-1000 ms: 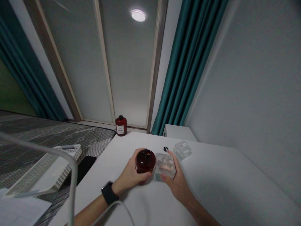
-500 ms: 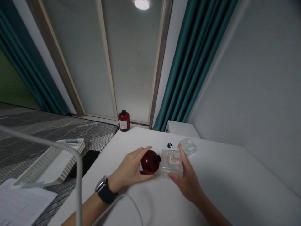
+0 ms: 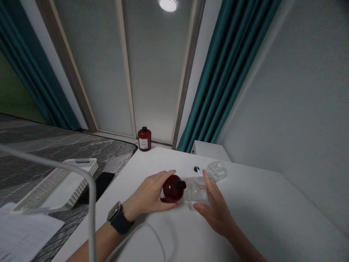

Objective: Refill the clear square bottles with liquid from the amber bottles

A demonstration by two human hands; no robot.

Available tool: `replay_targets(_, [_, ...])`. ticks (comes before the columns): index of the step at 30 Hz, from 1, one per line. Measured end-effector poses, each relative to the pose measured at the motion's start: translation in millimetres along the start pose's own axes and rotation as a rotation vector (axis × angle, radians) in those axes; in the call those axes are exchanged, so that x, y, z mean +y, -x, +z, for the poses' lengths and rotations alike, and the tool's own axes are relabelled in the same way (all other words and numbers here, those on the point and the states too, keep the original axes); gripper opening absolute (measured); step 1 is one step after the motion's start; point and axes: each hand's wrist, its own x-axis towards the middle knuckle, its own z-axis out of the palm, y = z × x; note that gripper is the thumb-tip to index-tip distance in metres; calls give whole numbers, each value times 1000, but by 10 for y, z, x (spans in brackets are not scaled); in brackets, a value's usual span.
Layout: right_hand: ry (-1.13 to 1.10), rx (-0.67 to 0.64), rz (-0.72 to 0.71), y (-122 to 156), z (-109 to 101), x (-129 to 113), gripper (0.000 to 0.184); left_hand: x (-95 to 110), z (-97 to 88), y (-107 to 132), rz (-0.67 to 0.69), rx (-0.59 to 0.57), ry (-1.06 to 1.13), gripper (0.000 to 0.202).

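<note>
My left hand, a dark watch on its wrist, is wrapped round a dark red-brown bottle. The bottle is tilted, its black neck pointing right toward a clear square container. That container is gripped between the thumb and fingers of my right hand; it leans with its near side close to the bottle neck. Whether liquid flows between them I cannot make out. Behind my right fingers lies a clear glass-like piece, and beside it a small black round item with a pale stem.
A second red-brown bottle with a white label stands at the table's far left corner. To the left are a white perforated basket, a black flat object and papers. A white cable curves across the white table.
The clear container has tipped toward the bottle and shifted slightly left and down with my right hand. My left hand and its bottle have moved slightly left, the bottle tilting a little more.
</note>
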Motion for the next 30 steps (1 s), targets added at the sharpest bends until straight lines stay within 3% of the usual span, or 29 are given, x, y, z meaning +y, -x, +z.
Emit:
replay_targets(5, [-23, -33, 29, -15, -14, -25, 91, -7, -30, -10, 5, -21, -98, 85])
replay_targets(11, [-47, -69, 53, -18, -22, -23, 92, 34, -86, -43, -7, -68, -135, 67])
replay_targets(16, [-39, -97, 55, -17, 2, -13, 97, 73, -111, -57, 11, -73, -166, 65])
replay_targets(30, [1, -126, -55, -40, -36, 1, 90, 70, -81, -70, 16, -62, -180, 62])
